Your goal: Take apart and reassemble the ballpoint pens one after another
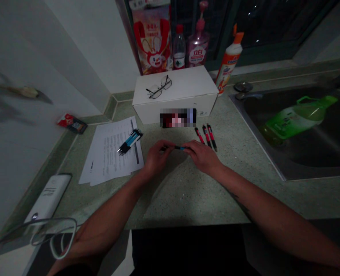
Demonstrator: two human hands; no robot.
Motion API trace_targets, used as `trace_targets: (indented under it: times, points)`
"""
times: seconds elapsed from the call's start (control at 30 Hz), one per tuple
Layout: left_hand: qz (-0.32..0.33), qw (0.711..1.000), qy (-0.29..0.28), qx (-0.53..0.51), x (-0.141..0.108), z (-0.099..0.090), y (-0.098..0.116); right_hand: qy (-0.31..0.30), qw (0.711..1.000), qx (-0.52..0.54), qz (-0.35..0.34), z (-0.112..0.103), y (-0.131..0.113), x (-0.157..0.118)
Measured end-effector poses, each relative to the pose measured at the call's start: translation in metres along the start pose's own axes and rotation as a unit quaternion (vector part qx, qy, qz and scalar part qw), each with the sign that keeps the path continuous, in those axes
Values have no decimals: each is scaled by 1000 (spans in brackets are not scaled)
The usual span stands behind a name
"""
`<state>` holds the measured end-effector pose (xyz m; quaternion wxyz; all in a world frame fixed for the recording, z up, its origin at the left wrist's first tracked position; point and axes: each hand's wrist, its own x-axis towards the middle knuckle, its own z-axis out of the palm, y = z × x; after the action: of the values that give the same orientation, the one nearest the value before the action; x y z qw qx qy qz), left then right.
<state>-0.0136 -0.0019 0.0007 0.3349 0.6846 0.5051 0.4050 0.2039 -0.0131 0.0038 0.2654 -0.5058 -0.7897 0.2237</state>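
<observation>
Forearms (115,212) foremost | blue-black pen (179,148) between left hand (157,155) and right hand (203,155) | 1 end pinched in each

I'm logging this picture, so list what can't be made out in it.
All in the head view:
Parts of the held pen: covered by the left hand and right hand.
Phone screen: pixelated.
Print on the papers: too small, blurred.
Sink: cut off by the right edge.

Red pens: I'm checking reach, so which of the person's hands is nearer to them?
Right. The right hand is close by the near ends of the red pens; the left hand is farther off to their left, at the other end of the blue-and-black pen.
</observation>
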Motion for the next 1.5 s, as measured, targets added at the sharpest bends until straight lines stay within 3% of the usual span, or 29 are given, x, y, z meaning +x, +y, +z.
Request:
trace_targets:
  times: [0.13,0.23,0.4,0.5,0.57,0.83,1.13,1.3,1.4,1.5]
  points:
    - [60,998,21,16,-1,-2,0,-6,995,91,25,-4,0,2]
    - [54,998,41,11,-2,-1,0,38,981,176,65,-9,1,3]
    - [15,1000,4,5,-4,3,2,108,916,357,149,-16,2,7]
    - [-4,999,-39,-12,-7,6,5,144,878,428,160,-19,1,8]
    - [-12,998,-58,-23,-9,9,6,156,867,447,158,-20,0,9]
    - [2,996,-80,-46,-12,12,6,140,879,430,150,-14,-2,8]
    - [-29,993,-101,-47,-13,13,8,140,878,433,151,-11,0,7]
    - [-25,995,-92,-43,-13,14,3,91,875,452,146,-2,1,8]
    - [-26,995,-86,-35,-12,12,4,105,914,362,148,-4,6,9]
    - [-16,997,-69,-13,-10,10,6,177,964,124,152,-23,14,8]
